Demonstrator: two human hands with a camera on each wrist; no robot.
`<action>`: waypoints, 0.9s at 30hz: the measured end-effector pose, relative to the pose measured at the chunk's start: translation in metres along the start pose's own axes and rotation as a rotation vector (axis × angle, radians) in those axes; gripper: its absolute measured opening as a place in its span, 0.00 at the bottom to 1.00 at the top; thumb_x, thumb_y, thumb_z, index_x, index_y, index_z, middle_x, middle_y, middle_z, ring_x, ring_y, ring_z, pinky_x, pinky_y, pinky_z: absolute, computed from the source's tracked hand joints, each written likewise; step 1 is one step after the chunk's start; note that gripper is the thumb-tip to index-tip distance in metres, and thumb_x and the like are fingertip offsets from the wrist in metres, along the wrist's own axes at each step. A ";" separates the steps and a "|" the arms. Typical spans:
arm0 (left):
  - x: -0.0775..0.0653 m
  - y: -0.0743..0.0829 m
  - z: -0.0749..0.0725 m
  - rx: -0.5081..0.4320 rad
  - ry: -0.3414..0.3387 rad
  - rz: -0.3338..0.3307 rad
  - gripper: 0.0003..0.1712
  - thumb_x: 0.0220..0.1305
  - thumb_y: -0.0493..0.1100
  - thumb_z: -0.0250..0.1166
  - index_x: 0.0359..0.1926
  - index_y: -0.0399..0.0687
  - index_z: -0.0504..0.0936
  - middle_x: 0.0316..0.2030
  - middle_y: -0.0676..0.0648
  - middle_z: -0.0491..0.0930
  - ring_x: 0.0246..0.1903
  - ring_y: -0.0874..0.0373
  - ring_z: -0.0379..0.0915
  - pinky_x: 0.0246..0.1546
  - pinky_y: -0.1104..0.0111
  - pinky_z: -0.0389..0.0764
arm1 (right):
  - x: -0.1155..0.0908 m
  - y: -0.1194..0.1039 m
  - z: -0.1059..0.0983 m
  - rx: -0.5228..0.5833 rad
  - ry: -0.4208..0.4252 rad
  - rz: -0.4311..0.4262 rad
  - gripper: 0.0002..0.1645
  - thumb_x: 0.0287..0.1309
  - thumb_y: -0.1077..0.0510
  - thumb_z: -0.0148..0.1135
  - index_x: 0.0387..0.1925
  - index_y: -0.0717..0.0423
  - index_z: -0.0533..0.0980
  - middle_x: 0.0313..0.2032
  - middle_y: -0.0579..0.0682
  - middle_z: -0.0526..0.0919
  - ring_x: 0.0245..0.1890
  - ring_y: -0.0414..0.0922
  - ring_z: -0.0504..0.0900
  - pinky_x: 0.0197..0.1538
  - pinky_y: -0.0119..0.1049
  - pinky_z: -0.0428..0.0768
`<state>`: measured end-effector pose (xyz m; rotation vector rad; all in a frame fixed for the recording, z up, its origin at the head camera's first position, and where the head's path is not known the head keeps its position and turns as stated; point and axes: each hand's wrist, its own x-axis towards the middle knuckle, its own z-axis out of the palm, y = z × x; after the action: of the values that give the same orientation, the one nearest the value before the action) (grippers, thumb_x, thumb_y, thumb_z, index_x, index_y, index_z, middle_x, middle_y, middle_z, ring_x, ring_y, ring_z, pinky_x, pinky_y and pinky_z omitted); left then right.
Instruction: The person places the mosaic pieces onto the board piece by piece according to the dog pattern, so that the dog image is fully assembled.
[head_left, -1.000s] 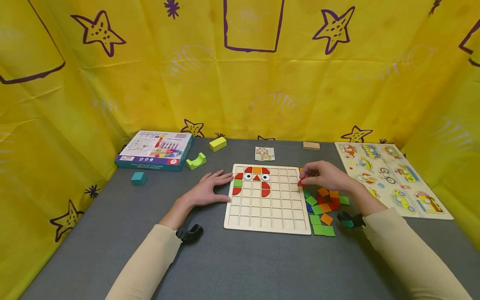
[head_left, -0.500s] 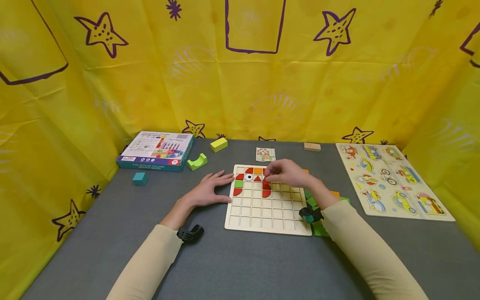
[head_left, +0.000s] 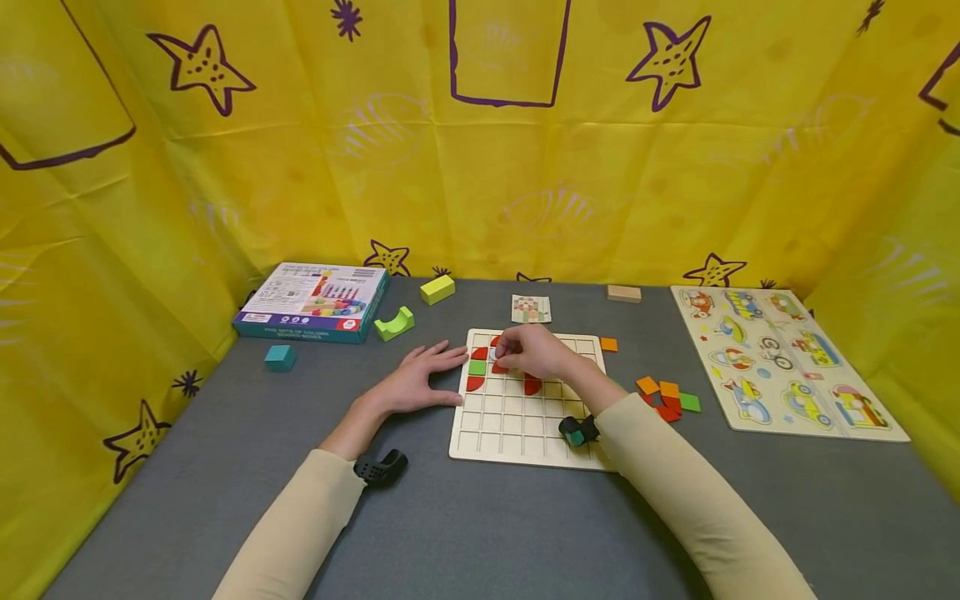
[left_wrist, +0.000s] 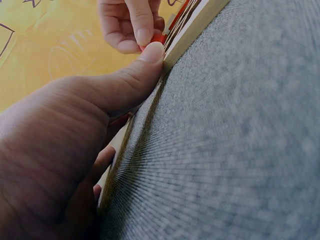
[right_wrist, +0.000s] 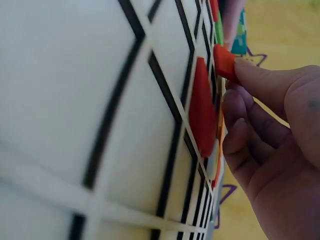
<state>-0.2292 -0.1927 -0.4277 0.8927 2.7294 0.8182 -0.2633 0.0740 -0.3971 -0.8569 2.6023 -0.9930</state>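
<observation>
My right hand (head_left: 538,352) is over the upper left part of a wooden grid board (head_left: 502,425). It pinches a red tile (right_wrist: 226,62) between thumb and fingers, just below an eye tile (head_left: 492,354). Beside the board's left edge lies my left hand (head_left: 412,382), fingers spread, with fingertips and thumb touching the rim. A green square tile (head_left: 477,367) and red curved tiles (head_left: 476,383) fill cells at the left. Another red curved tile (head_left: 532,385) sits right of the middle column. My right hand hides several tiles in the top rows.
Loose orange, red and green tiles (head_left: 670,389) lie right of the board, partly behind my right sleeve. A picture card (head_left: 531,309) lies beyond it. A vehicle puzzle board (head_left: 795,367) is at the right, a game box (head_left: 315,302) and colored blocks (head_left: 281,358) at the left.
My right hand has carried the red tile leftward from the board's right edge to its upper left cells. The left hand has stayed at the left edge.
</observation>
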 end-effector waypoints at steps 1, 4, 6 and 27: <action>0.000 0.001 0.000 -0.002 0.001 0.005 0.46 0.61 0.58 0.73 0.75 0.48 0.67 0.75 0.49 0.62 0.76 0.43 0.43 0.72 0.42 0.39 | 0.001 -0.001 0.001 -0.018 -0.002 0.001 0.03 0.64 0.60 0.69 0.37 0.55 0.81 0.31 0.45 0.81 0.32 0.43 0.76 0.40 0.35 0.75; 0.000 0.001 0.000 -0.002 0.001 0.011 0.45 0.61 0.58 0.73 0.74 0.47 0.68 0.74 0.49 0.62 0.76 0.42 0.43 0.72 0.42 0.39 | 0.002 -0.003 0.002 -0.080 -0.021 -0.025 0.02 0.64 0.60 0.69 0.37 0.55 0.83 0.31 0.45 0.82 0.33 0.43 0.76 0.40 0.35 0.77; 0.000 0.001 0.000 -0.001 0.001 0.010 0.45 0.61 0.57 0.73 0.74 0.47 0.68 0.74 0.49 0.62 0.76 0.43 0.43 0.72 0.42 0.39 | 0.003 -0.004 0.002 -0.113 -0.031 -0.046 0.02 0.64 0.60 0.69 0.37 0.55 0.83 0.32 0.45 0.82 0.33 0.43 0.76 0.40 0.35 0.77; 0.000 -0.001 0.001 0.012 0.011 0.019 0.45 0.61 0.57 0.73 0.74 0.46 0.68 0.74 0.48 0.62 0.76 0.41 0.43 0.71 0.41 0.40 | 0.001 -0.008 0.002 -0.140 -0.080 -0.092 0.07 0.63 0.63 0.69 0.43 0.58 0.84 0.35 0.46 0.82 0.35 0.43 0.77 0.44 0.36 0.78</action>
<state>-0.2290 -0.1930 -0.4293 0.9212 2.7419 0.8128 -0.2597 0.0678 -0.3927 -1.0360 2.6094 -0.7887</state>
